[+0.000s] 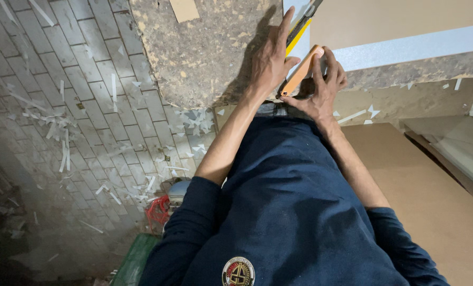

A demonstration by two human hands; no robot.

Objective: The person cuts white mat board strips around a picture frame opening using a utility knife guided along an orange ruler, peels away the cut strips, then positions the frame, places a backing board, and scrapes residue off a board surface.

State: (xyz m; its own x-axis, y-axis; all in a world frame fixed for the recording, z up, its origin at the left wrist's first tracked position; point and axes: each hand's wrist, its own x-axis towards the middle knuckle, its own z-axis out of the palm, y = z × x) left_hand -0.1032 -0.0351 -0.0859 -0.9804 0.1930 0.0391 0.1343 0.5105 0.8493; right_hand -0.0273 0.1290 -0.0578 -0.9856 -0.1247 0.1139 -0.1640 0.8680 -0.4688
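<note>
Left hand (pixel 271 61): flat, fingers spread on the chipboard slab (pixel 204 47), holding nothing, touching the yellow ruler (pixel 298 33) at 1 o'clock.
Orange knife (pixel 301 70): slanted between both hands.
Right hand (pixel 323 87): fingers wrapped around the knife, which juts toward 10 o'clock.

The yellow tool (pixel 300 26) is cut off by the top edge; its lower end is hidden behind the left hand (pixel 271 61); the white panel (pixel 406 45) is cropped at the right edge.
</note>
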